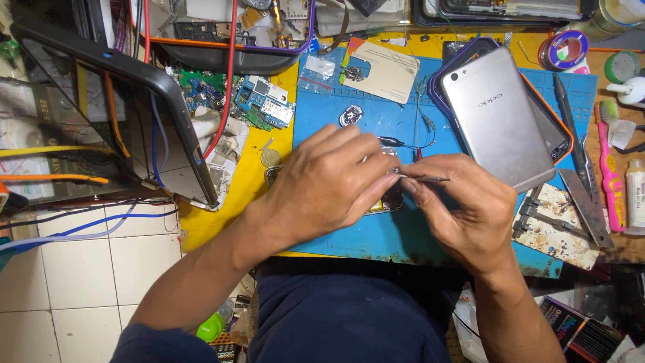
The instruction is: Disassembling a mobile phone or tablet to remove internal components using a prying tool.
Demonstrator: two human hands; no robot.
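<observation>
Both hands meet over a small part on the blue mat (349, 235).
The right hand (463, 215) pinches thin tweezers (423, 177), lying about level, tips pointing left toward the left hand (329, 185), which covers what may be a circuit board (393, 198). A silver phone (497, 117) lies beyond them; white tiled floor (80, 269) below.

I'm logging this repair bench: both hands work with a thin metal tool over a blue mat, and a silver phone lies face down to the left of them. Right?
Not quite. In the head view the silver phone lies face down to the right of the hands, not the left. The left hand and right hand do meet over the blue mat, with the thin metal tool between them.
</observation>
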